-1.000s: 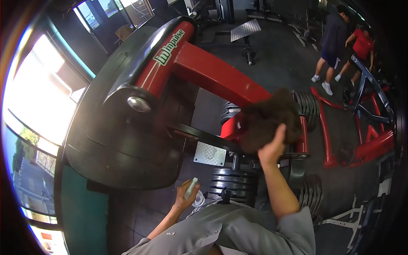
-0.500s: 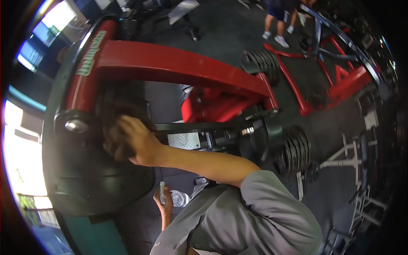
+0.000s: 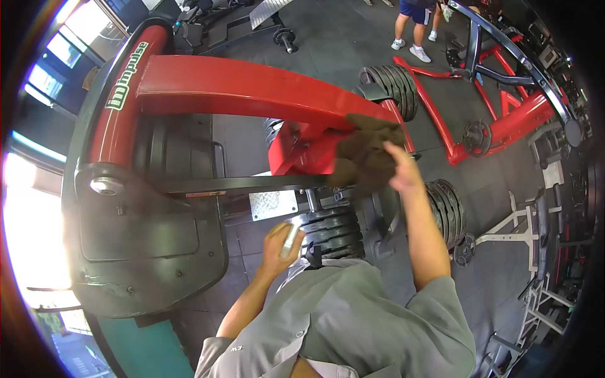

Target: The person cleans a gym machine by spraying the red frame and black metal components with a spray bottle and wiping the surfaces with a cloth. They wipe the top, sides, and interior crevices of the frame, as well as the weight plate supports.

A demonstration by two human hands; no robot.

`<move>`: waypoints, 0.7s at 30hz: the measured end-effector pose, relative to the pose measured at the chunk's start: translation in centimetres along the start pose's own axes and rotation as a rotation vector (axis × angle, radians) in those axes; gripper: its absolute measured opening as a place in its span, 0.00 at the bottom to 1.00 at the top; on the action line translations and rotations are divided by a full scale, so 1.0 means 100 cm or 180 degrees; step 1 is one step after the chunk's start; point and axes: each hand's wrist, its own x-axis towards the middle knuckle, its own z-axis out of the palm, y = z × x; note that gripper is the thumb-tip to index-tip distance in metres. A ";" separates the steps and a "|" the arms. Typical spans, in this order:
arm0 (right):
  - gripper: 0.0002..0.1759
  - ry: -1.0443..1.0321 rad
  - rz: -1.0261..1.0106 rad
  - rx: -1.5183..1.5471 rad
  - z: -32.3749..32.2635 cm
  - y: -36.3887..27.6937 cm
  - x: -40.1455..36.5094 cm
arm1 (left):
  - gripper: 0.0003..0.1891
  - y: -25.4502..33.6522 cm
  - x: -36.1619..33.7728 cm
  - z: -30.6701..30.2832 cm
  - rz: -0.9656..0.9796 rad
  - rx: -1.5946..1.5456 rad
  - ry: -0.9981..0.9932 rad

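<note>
My right hand [image 3: 405, 173] is closed on a dark brown cloth [image 3: 367, 154], which hangs over the right part of the red machine arm [image 3: 252, 82] and hides some of the frame beneath. Lower and to the left, my left hand [image 3: 282, 247] is wrapped round a spray bottle [image 3: 291, 240]; its pale top shows above the fingers, and the rest is mostly hidden. Close beyond that hand lie stacked black weight plates [image 3: 331, 230]. A dark bar [image 3: 252, 183] runs from the machine's big dark grey cover [image 3: 145, 252] toward the cloth.
More weight plates [image 3: 392, 88] sit at the arm's far end, and others [image 3: 444, 214] to the right. A second red machine [image 3: 510, 129] stands at upper right, with a white-framed rack [image 3: 513, 238] below. People's legs [image 3: 413, 34] show at the top. Bright windows line the left.
My right hand has swept the cloth from the dark cover rightward to the far part of the red arm. My left hand has risen to the right with the bottle.
</note>
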 end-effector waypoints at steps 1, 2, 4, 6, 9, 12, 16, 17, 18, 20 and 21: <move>0.22 -0.0084 0.0034 -0.0041 -0.001 -0.022 -0.007 | 0.09 0.003 0.006 0.007 0.0020 -0.0014 -0.0080; 0.22 -0.0174 -0.0106 -0.0152 0.000 -0.032 -0.009 | 0.11 0.000 0.010 0.016 -0.0036 -0.0033 -0.0159; 0.22 -0.0206 0.0247 -0.0240 -0.031 -0.029 0.010 | 0.13 -0.007 0.020 0.034 0.0068 -0.0006 -0.0234; 0.22 0.0398 0.0818 -0.0330 -0.030 -0.009 0.034 | 0.14 -0.012 0.027 0.054 0.0059 0.0035 -0.0222; 0.26 0.0442 0.1620 -0.0913 -0.041 0.024 0.076 | 0.15 -0.021 0.044 0.080 0.0174 0.0223 -0.0253; 0.27 0.0319 0.1840 -0.1315 -0.047 0.038 0.101 | 0.16 -0.029 0.052 0.094 0.0198 0.0441 -0.0286; 0.29 0.0453 0.2045 -0.2100 -0.017 0.027 0.101 | 0.16 -0.037 0.050 0.093 0.0203 0.0597 -0.0081; 0.29 0.0359 0.2071 -0.2156 -0.015 0.030 0.102 | 0.16 -0.036 0.050 0.086 0.0195 0.0609 -0.0022; 0.30 0.0259 0.2098 -0.2209 -0.012 0.034 0.102 | 0.16 -0.035 0.048 0.080 0.0205 0.0635 0.0018; 0.30 -0.0035 0.2042 -0.2343 0.001 0.051 0.103 | 0.16 -0.034 0.043 0.064 0.0223 0.0704 0.0116; 0.31 -0.0227 0.1951 -0.2423 0.014 0.066 0.103 | 0.14 -0.035 0.038 0.056 0.0136 0.0793 0.0108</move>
